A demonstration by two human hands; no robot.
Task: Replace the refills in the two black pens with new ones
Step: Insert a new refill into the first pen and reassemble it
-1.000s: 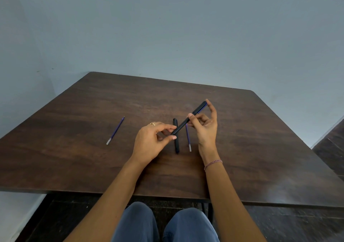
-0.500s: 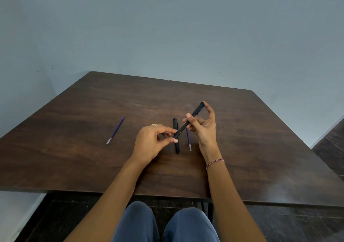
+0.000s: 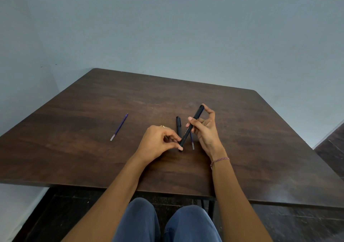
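Note:
A black pen [image 3: 193, 123] slants above the table, its upper end far right, its lower end near me. My right hand [image 3: 205, 131] grips its upper half. My left hand [image 3: 158, 142] pinches its lower tip between thumb and forefinger. A second black pen [image 3: 178, 125] lies flat on the table just behind the held one, partly hidden by it. A blue refill [image 3: 192, 142] with a clear end lies under my right hand, mostly covered. Another blue refill [image 3: 119, 127] lies alone to the left.
The dark wooden table [image 3: 260, 148] stands against a grey-blue wall, its near edge above my knees [image 3: 167, 223]. A dark floor shows at the right and below.
The held pen has tilted steeper, its upper end swinging left and its lower tip dropping toward me. Both hands keep their hold.

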